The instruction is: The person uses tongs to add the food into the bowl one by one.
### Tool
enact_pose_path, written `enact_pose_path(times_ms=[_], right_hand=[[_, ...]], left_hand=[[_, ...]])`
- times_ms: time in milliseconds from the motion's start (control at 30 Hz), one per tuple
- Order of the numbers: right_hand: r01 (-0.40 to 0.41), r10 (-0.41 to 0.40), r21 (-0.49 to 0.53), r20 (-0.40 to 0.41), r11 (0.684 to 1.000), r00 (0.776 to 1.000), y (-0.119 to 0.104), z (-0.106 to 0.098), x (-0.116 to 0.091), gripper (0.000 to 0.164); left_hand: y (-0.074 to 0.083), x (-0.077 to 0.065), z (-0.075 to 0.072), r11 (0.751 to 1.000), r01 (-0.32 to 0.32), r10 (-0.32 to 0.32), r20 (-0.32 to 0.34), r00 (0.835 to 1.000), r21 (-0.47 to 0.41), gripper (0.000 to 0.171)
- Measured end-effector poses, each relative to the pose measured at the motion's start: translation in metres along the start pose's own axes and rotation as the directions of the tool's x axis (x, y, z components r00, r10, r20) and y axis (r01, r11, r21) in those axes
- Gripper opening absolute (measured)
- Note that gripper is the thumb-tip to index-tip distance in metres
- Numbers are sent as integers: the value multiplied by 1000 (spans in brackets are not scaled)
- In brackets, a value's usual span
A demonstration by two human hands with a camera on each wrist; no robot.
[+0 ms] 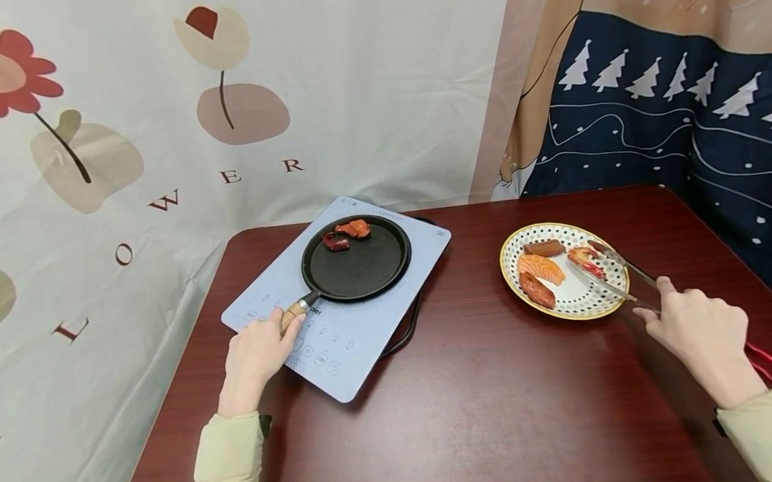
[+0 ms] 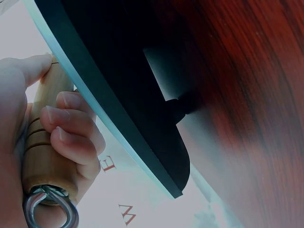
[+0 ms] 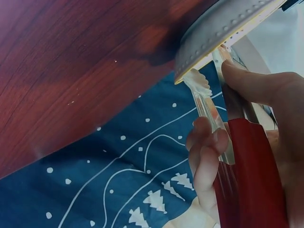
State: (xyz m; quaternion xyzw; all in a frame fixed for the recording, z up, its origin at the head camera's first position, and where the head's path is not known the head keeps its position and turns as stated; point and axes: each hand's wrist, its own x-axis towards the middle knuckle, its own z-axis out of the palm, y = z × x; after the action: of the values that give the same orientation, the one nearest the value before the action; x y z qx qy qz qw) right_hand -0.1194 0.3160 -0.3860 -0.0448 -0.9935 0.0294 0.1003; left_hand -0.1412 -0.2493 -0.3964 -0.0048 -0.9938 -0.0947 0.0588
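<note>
My left hand (image 1: 258, 355) grips the wooden handle (image 2: 50, 133) of a black frying pan (image 1: 361, 271), fingers curled round it. In the pan lie a roasted drumstick (image 1: 354, 229) and a dark red curled piece (image 1: 336, 241). Over on the right, my right hand (image 1: 702, 333) holds metal tongs (image 1: 636, 270) with red handles (image 3: 256, 175). Their arms reach over a dotted plate (image 1: 593, 310), one on each side of a shrimp (image 1: 583, 258). A salmon slice (image 1: 541, 268), a brown sausage piece (image 1: 543, 248) and a reddish-brown piece of meat (image 1: 536, 290) share the plate.
Under the pan is a pale blue induction cooker (image 1: 359, 359), set at an angle, with a black cord (image 1: 407, 334) beside it. Both it and the plate stand on a dark red wooden table (image 1: 486, 396). Printed cloth (image 1: 378, 88) hangs behind the table.
</note>
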Motion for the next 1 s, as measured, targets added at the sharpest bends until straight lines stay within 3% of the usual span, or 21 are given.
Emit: enact_pose_path(times_ms=[267,767,1000], right_hand=[[-30,29,13,74,999,997,0,3,4,56],[73,-73,2,-81,997,994,2,8,2,35],[85,-85,6,-77,996,993,2,6,2,31]], left_hand=[[0,-1,0,1000,1,-1,-1,1000,5,41],[1,-1,-1,1000,-12,12,-14,1000,5,40],[1,-2,-1,1000,-15,15,-18,1000,0,40]])
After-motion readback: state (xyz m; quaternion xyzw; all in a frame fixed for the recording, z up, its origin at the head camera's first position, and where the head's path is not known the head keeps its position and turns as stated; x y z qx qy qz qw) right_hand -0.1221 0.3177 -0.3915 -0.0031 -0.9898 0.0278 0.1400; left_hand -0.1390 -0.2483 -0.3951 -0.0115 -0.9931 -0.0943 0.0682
